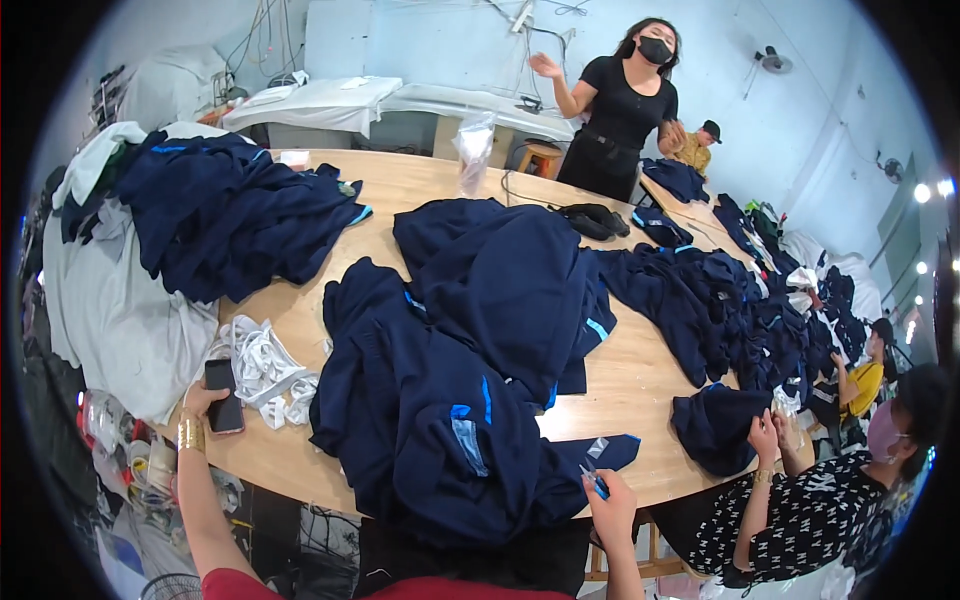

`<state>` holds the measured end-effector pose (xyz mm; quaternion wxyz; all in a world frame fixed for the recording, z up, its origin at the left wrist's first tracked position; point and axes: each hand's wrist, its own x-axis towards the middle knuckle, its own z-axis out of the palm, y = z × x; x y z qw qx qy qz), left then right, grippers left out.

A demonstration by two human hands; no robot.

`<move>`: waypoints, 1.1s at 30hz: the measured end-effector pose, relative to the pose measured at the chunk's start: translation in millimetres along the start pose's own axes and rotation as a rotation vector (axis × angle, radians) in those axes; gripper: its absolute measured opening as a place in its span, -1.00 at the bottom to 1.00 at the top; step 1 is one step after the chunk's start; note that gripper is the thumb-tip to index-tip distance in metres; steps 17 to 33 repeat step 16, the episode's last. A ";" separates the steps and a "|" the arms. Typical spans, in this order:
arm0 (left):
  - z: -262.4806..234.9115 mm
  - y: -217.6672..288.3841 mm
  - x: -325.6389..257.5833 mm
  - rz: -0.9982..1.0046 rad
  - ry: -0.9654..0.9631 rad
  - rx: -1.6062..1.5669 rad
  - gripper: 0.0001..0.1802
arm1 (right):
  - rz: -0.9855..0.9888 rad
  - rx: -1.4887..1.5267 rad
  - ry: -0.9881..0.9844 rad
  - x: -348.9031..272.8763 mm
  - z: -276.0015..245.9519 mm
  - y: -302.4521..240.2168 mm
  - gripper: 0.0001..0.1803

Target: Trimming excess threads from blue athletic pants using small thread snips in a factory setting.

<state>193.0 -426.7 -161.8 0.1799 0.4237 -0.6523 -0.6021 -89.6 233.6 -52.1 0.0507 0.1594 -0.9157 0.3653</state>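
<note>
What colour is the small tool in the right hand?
Blue; the tool shows in the head view, in the right hand.

At the bottom of the frame, two bare forearms come up from the lower edge. The left hand [203, 398] sits at the lower left, and the right hand [612, 505] sits at the lower middle. The left wrist wears a wide gold bracelet [190, 434] made of shiny bands stacked together. The right wrist has nothing on it. Both arms are bare up to the elbow. Along the very bottom edge you can see a bit of red top [440, 588], with a short red sleeve near the left arm.
</note>
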 end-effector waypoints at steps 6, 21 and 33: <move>19.3 9.9 -38.6 -0.071 0.093 -0.673 -0.71 | 0.010 0.005 0.010 0.2 -6.2 0.2 -0.81; 60.1 37.7 -96.2 0.271 -0.231 -1.088 -0.34 | -0.084 0.093 0.004 4.2 0.5 -13.1 -0.81; 60.1 37.7 -96.2 0.271 -0.231 -1.088 -0.34 | -0.084 0.093 0.004 4.2 0.5 -13.1 -0.81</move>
